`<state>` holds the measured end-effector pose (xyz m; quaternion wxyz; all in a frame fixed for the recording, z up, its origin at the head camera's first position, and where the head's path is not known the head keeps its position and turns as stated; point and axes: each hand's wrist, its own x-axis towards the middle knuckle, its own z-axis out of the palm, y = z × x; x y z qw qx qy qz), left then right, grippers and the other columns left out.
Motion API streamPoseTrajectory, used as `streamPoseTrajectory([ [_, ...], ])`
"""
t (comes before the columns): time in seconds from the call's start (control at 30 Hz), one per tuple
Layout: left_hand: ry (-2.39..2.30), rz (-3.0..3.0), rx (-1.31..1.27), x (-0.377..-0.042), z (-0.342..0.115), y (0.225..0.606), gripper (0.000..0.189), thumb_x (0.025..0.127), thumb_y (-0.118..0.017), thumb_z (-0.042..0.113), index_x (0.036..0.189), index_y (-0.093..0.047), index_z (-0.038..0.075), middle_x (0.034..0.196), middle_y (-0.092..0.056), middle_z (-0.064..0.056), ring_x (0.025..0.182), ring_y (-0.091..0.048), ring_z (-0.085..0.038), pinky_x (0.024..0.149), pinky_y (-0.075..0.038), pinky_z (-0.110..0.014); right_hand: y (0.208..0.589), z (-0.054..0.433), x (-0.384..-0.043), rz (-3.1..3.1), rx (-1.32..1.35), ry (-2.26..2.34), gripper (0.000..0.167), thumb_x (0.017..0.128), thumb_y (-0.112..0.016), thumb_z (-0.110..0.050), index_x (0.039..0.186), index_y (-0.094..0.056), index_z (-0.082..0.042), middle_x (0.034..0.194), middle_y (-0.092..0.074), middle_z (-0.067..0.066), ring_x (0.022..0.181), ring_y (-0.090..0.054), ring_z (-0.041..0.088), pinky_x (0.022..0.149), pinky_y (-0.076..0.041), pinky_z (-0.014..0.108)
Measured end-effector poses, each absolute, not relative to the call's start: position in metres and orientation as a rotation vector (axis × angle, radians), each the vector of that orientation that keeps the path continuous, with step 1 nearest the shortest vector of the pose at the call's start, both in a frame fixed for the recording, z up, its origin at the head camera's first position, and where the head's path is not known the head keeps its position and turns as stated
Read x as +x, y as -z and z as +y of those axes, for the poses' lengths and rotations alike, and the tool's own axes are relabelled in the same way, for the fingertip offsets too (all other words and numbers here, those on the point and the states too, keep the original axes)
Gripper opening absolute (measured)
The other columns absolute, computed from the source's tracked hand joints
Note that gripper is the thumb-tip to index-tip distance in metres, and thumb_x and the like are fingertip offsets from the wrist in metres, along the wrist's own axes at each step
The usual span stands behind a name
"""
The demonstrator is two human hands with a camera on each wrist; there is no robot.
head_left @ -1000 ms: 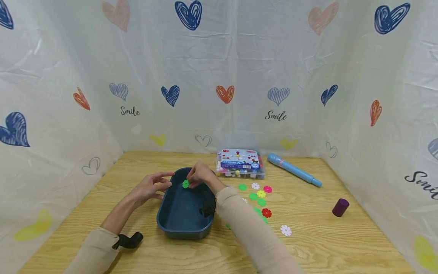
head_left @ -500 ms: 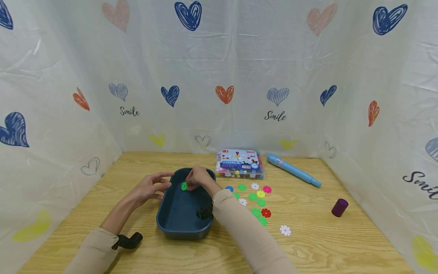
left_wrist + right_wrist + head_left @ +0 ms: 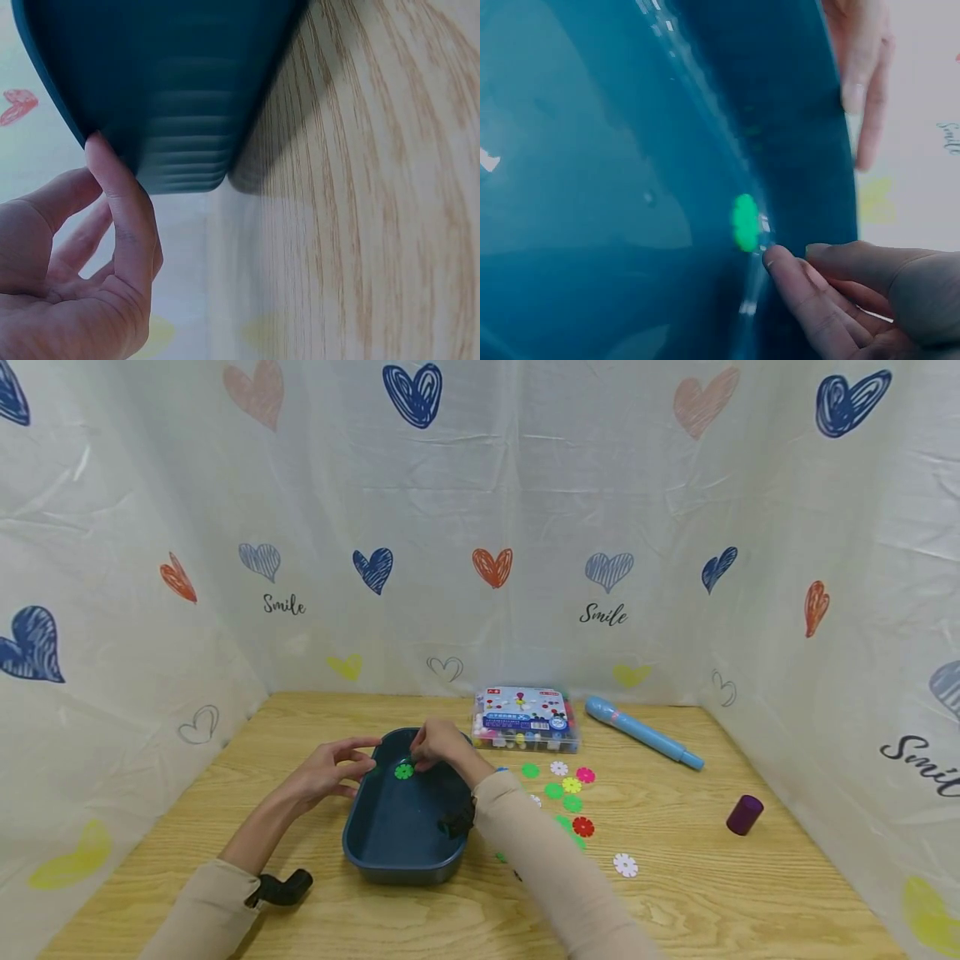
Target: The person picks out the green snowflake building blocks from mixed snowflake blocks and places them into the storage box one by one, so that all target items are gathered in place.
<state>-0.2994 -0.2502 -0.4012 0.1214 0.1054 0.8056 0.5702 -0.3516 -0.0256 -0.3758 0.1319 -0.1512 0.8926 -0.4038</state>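
Note:
A dark blue plastic tub [image 3: 408, 843] stands on the table in front of the person. Inside it, near the far left corner, lies a notched green plastic disc [image 3: 403, 772]. My right hand [image 3: 442, 742] reaches into the tub. In the right wrist view the green disc [image 3: 745, 223] sits just beyond the fingertips, with a small gap between thumb and forefinger and nothing held there. Outside the left wall, my left hand [image 3: 326, 770] touches the tub's rim with a fingertip; its other fingers are loosely bent, as the left wrist view of the hand [image 3: 97, 255] shows.
Several coloured notched discs, among them a red disc [image 3: 582, 827] and a white disc [image 3: 626, 865], lie right of the tub. Behind are a clear box of small parts [image 3: 525, 720] and a light blue microphone-shaped tube [image 3: 645, 733]. A purple cylinder [image 3: 745, 815] stands far right.
My right hand lowered the green disc into the tub and let go of it, then drew back slightly to the right. The left hand has stayed at the rim.

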Motion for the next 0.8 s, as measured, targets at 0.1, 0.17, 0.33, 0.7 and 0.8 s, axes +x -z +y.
streamPoseTrajectory([
  [0.1, -1.667, 2.351, 0.309, -0.3, -0.25, 0.402, 0.057, 0.098, -0.061, 0.026, 0.148, -0.041, 0.009, 0.122, -0.052, -0.022, 0.098, -0.061, -0.023, 0.07, -0.058, -0.032, 0.369, -0.02, -0.352, 2.586, -0.475, 1.159, 0.011, 0.09, -0.066, -0.001, 0.097, -0.074, 0.003, 0.089, -0.075, 0.015, 0.076, -0.075, 0.025, 0.068, -0.06, 0.029],
  [0.17, -1.667, 2.353, 0.306, -0.3, -0.25, 0.402, 0.056, 0.098, -0.061, 0.026, 0.148, -0.042, 0.009, 0.122, -0.052, -0.021, 0.098, -0.061, -0.023, 0.071, -0.058, -0.032, 0.364, -0.016, -0.353, 2.55, -0.498, 1.188, 0.013, 0.091, -0.065, -0.001, 0.1, -0.073, 0.004, 0.092, -0.074, 0.017, 0.078, -0.075, 0.026, 0.073, -0.06, 0.034],
  [0.33, -1.672, 2.351, 0.293, -0.3, -0.25, 0.402, 0.055, 0.098, -0.06, 0.024, 0.148, -0.042, 0.009, 0.122, -0.052, -0.021, 0.096, -0.061, -0.023, 0.07, -0.058, -0.032, 0.356, -0.001, -0.353, 2.456, -0.542, 1.259, 0.018, 0.093, -0.063, -0.002, 0.107, -0.07, 0.007, 0.1, -0.072, 0.022, 0.085, -0.074, 0.031, 0.084, -0.057, 0.045],
  [0.7, -1.647, 2.375, 0.305, -0.299, -0.25, 0.402, 0.056, 0.098, -0.061, 0.024, 0.148, -0.042, 0.01, 0.124, -0.051, -0.022, 0.098, -0.06, -0.025, 0.07, -0.058, -0.031, 0.345, 0.051, -0.352, 2.452, -0.626, 1.323, 0.024, 0.093, -0.066, -0.009, 0.113, -0.069, 0.005, 0.106, -0.071, 0.022, 0.086, -0.074, 0.03, 0.077, -0.06, 0.038],
  [0.8, -1.644, 2.377, 0.305, -0.3, -0.249, 0.402, 0.056, 0.098, -0.061, 0.025, 0.148, -0.042, 0.01, 0.124, -0.051, -0.021, 0.099, -0.06, -0.025, 0.07, -0.058, -0.031, 0.344, 0.067, -0.35, 2.486, -0.641, 1.304, 0.025, 0.094, -0.066, -0.011, 0.114, -0.069, 0.003, 0.105, -0.072, 0.021, 0.087, -0.074, 0.03, 0.073, -0.06, 0.032],
])
